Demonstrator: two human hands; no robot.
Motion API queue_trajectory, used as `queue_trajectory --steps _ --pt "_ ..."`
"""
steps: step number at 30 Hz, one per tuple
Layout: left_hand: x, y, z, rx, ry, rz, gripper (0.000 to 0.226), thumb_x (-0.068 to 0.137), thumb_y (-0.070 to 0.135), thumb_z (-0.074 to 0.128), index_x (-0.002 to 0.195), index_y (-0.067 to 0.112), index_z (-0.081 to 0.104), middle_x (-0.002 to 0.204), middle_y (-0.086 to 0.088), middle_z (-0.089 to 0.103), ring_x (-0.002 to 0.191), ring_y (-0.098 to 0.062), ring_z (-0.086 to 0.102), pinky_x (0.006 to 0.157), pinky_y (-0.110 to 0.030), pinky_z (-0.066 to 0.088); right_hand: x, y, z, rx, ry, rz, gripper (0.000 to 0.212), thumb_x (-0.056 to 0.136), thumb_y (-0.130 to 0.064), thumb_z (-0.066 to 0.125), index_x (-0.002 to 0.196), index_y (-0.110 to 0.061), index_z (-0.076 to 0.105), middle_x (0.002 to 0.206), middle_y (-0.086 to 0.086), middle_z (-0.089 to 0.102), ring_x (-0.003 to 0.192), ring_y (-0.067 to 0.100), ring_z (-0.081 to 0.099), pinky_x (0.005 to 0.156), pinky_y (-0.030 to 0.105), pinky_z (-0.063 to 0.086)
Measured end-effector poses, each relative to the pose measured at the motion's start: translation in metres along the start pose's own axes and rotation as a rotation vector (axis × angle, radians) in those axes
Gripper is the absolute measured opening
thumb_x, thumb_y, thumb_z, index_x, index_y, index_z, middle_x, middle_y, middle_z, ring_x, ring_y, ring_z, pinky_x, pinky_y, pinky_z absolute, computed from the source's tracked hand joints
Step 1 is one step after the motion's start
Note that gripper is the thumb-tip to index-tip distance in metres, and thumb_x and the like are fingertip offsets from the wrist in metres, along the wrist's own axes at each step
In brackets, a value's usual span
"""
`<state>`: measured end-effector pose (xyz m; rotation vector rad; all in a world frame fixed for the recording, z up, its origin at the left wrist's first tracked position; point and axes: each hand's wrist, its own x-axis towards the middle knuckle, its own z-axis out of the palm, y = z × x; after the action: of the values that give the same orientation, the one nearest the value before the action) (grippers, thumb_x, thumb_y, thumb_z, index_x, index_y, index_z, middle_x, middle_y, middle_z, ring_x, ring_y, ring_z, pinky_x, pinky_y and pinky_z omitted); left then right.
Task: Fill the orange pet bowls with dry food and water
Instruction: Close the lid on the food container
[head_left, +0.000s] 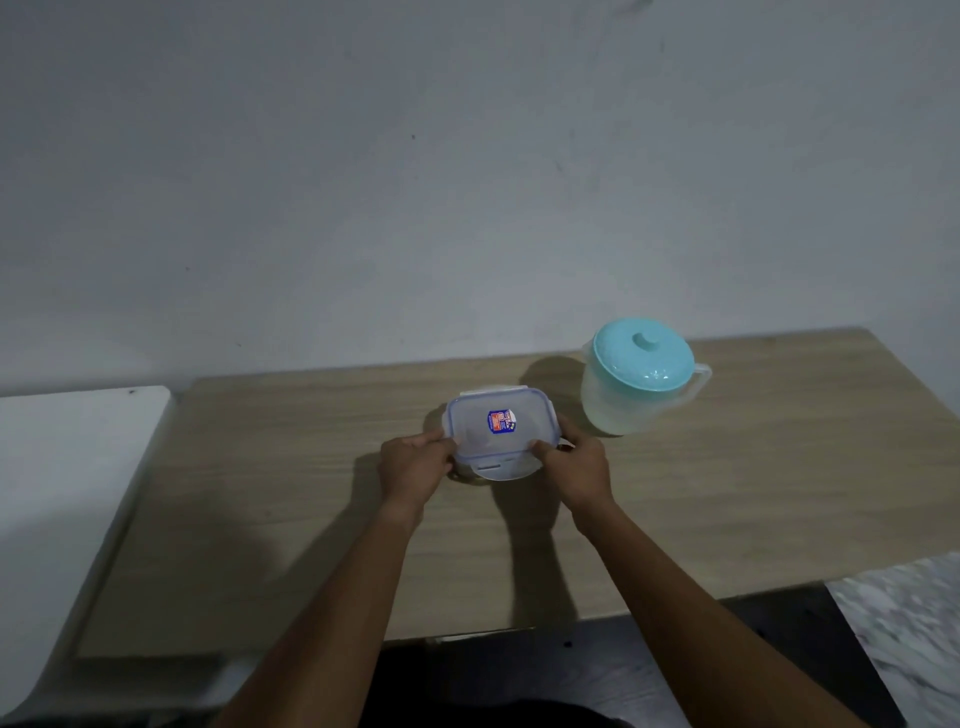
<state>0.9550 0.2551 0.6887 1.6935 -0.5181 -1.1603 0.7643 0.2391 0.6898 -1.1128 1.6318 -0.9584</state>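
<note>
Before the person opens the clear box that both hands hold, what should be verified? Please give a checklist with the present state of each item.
1. Grip on the clear rectangular plastic box with blue-edged lid: ok; left hand and right hand hold its near corners.
2. Lid clasps released: cannot tell.
3. Dry food inside: cannot tell.
4. Translucent pitcher with turquoise lid out of the way: ok; upright, apart, on the light wooden table.
5. Orange bowls in view: not ok; none visible.

a wood-grain desk (260, 493) stood against a grey wall (415, 182); a white surface (78, 467) lay left, a marbled slab (909, 623) right.
</note>
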Motion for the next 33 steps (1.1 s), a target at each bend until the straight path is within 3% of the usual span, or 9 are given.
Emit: queue_trajectory --steps 4,10,12,14,17,20,24,30,33 --pt "-0.002 0.002 -0.001 0.040 -0.014 0.004 0.022 0.076 0.010 0.076 0.061 0.026 0.077 0.066 -0.005 0.073 0.072 -0.023 0.070 0.077 -0.039 0.059 -0.003 0.001 0.000 0.046 -0.031 0.025 0.040 0.087 -0.011 0.075 0.127 -0.012 0.072 0.111 0.008 0.077 0.096 0.021 0.071 0.086 0.037 0.058" --pt "-0.001 0.005 -0.004 0.101 -0.070 -0.038 0.026 0.077 0.011 0.076 0.052 0.016 0.074 0.071 -0.015 0.071 0.071 -0.025 0.068 0.077 -0.041 0.057 -0.009 0.003 -0.001 0.074 -0.067 0.041 0.037 0.092 -0.012 0.073 0.129 -0.011 0.071 0.115 0.007 0.076 0.101 0.021 0.071 0.089 0.037 0.058" --pt "0.000 0.012 -0.005 0.240 -0.077 0.037 0.009 0.069 0.023 0.078 0.067 0.015 0.078 0.078 -0.012 0.075 0.081 -0.029 0.073 0.081 -0.044 0.059 -0.006 -0.002 -0.005 -0.067 -0.076 0.003 0.040 0.090 -0.020 0.076 0.128 -0.011 0.069 0.115 0.004 0.073 0.101 0.022 0.069 0.087 0.035 0.055" --pt "0.005 0.026 -0.010 0.507 -0.093 0.183 0.051 0.061 0.036 0.078 0.108 0.018 0.076 0.110 -0.004 0.074 0.106 -0.026 0.069 0.090 -0.043 0.056 0.003 -0.013 -0.013 -0.219 -0.129 -0.120 0.061 0.078 -0.029 0.086 0.132 -0.013 0.062 0.120 0.002 0.065 0.106 0.020 0.063 0.090 0.032 0.050" --pt "0.007 0.055 -0.009 0.892 -0.321 0.391 0.109 0.058 0.042 0.089 0.151 0.018 0.036 0.153 0.000 0.041 0.136 -0.023 0.045 0.108 -0.038 0.042 0.029 -0.031 -0.026 -0.605 -0.434 -0.293 0.120 0.063 -0.031 0.096 0.160 -0.013 0.026 0.162 0.009 0.031 0.147 0.021 0.034 0.117 0.029 0.032" --pt "0.014 0.067 -0.005 1.178 -0.506 0.449 0.136 0.038 0.052 0.093 0.151 0.020 0.025 0.153 0.005 0.036 0.131 -0.017 0.044 0.095 -0.028 0.045 0.053 -0.055 -0.026 -0.974 -0.646 -0.368 0.148 0.056 -0.033 0.099 0.164 -0.012 0.001 0.173 0.008 0.003 0.158 0.024 0.014 0.124 0.036 0.027" --pt "0.012 0.063 -0.001 1.269 -0.472 0.479 0.105 0.029 0.057 0.088 0.120 0.032 0.042 0.114 0.012 0.061 0.093 -0.015 0.060 0.067 -0.029 0.041 0.066 -0.066 -0.012 -1.158 -0.734 -0.374 0.134 0.062 -0.028 0.095 0.163 -0.011 0.008 0.169 0.006 0.020 0.149 0.028 0.036 0.115 0.036 0.038" --pt "0.016 0.050 0.002 1.244 -0.368 0.558 0.088 0.038 0.043 0.079 0.116 0.029 0.043 0.107 0.006 0.062 0.086 -0.021 0.061 0.061 -0.030 0.045 0.073 -0.056 -0.002 -1.166 -0.661 -0.493 0.114 0.056 -0.030 0.094 0.150 -0.012 0.032 0.145 0.008 0.044 0.128 0.031 0.052 0.098 0.041 0.049" --pt "0.018 0.044 -0.001 1.166 -0.382 0.507 0.112 0.040 0.044 0.082 0.139 0.029 0.033 0.134 0.002 0.055 0.108 -0.021 0.059 0.077 -0.032 0.051 0.075 -0.050 -0.005 -1.123 -0.671 -0.504 0.125 0.059 -0.026 0.094 0.159 -0.011 0.019 0.158 0.012 0.032 0.142 0.034 0.040 0.108 0.040 0.043"
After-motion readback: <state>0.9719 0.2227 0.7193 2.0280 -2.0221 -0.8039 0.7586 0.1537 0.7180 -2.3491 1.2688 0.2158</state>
